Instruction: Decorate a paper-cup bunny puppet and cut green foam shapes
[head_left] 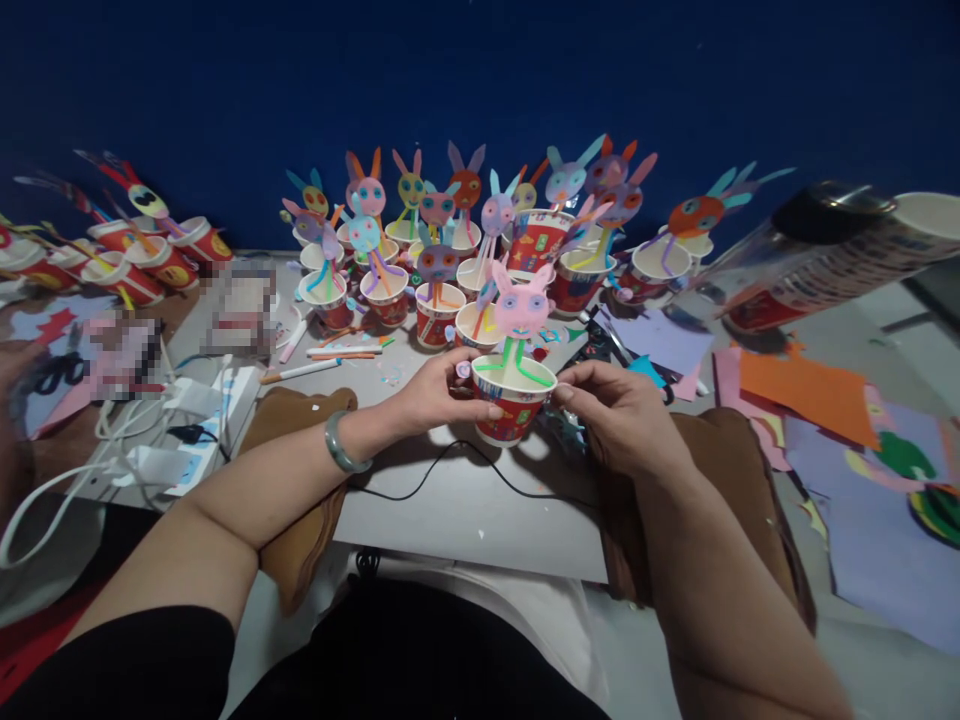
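Note:
A red printed paper cup with a white rim is held just above the table in front of me. My left hand is closed around its left side, thumb across the front. Beside those fingers a small pink paper disc sticks out from the cup. Thumb and finger of my right hand pinch at the cup's right edge; any small piece between them is hidden. Green paper strips rise from inside the cup to a pink paper animal head with ears and drawn eyes.
Several similar cups with paper rabbit figures crowd the table's back. Brown cushions lie under both forearms. A power strip with white cables is at left. Coloured paper sheets and a stack of cups are at right.

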